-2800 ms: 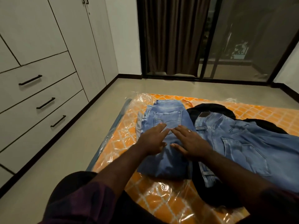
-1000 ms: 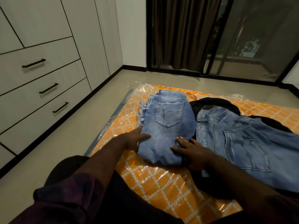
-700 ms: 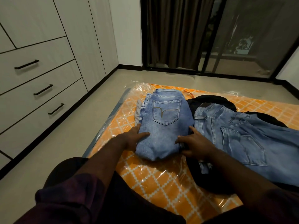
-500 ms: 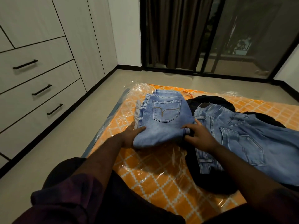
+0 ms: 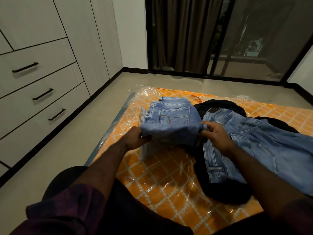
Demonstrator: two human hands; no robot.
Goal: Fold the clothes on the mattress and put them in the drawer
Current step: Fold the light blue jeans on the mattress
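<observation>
Folded light-blue jeans are lifted at their near end off the orange, plastic-wrapped mattress. My left hand grips the left side of the fold, together with a grey garment hanging under it. My right hand pinches the right side of the fold. A second pair of blue jeans lies spread out to the right on top of a black garment. Three closed drawers with black handles are in the white wardrobe on the left.
Bare beige floor runs between the mattress and the wardrobe. A dark curtain and a glass sliding door stand at the far wall. My dark-clothed knees fill the bottom of the view.
Both hands went from pressing flat on the folded jeans to its sides, then gripped it and raised its near end off the mattress.
</observation>
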